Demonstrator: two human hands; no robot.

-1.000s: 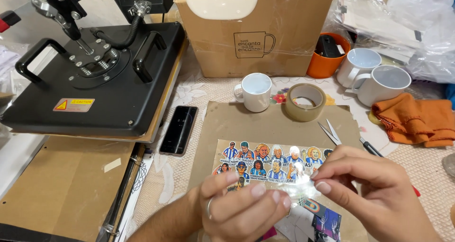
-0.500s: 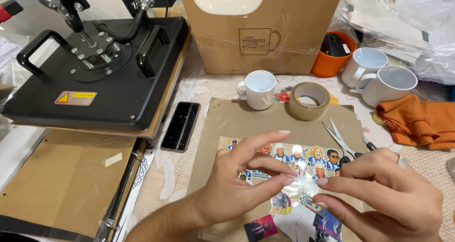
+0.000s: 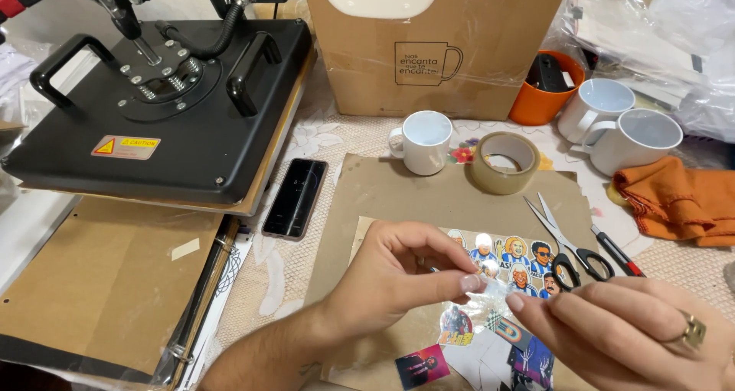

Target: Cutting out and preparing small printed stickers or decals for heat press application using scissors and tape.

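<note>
Clear tape piece pinched between left hand and right hand fingers, now lifted off printed sheet

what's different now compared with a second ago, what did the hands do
Both hands rose off the printed sheet of cartoon figures. The left hand and right hand now pinch a small clear strip between their fingertips, above the sheet, which shows more than before. The white mug, tape roll, scissors and phone stayed put.
</note>
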